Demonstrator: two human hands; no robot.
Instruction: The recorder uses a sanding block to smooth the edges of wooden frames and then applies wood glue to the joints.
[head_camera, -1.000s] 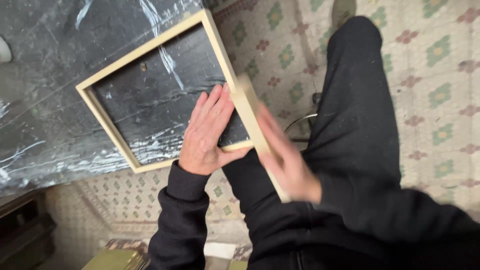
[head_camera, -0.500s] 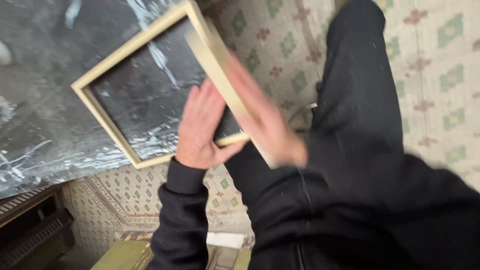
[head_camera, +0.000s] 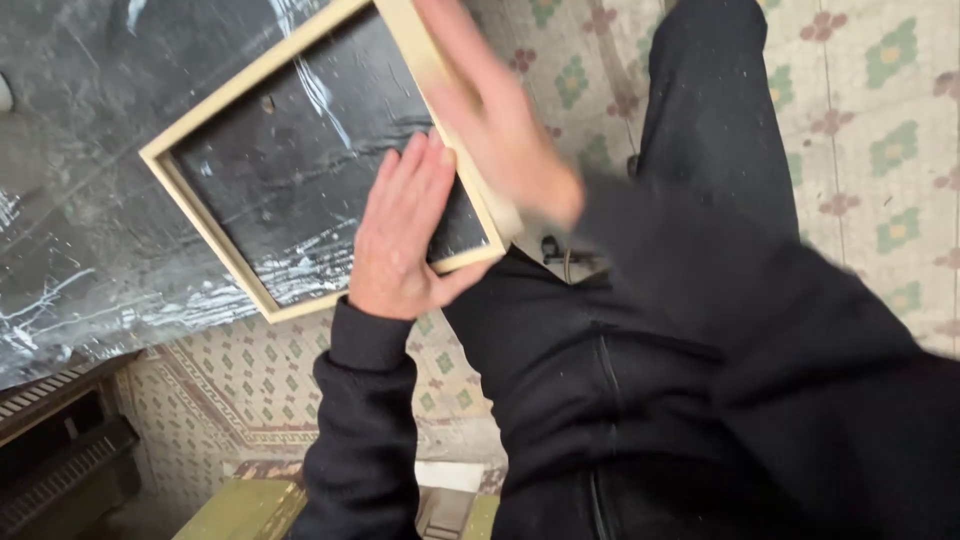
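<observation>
Pressing hands (head_camera: 400, 235), smooth square wooden frame (head_camera: 215, 235)

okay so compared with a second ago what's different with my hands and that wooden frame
The right hand has slid along the right side rail of the pale square wooden frame, from near its lower corner up toward the far end, and is blurred with motion. The left hand stays flat, palm down, on the lower right corner. The frame still lies on the black plastic-covered table.

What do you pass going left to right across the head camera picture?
Black table → wooden frame → left hand → right hand → black trouser leg → tiled floor.
</observation>
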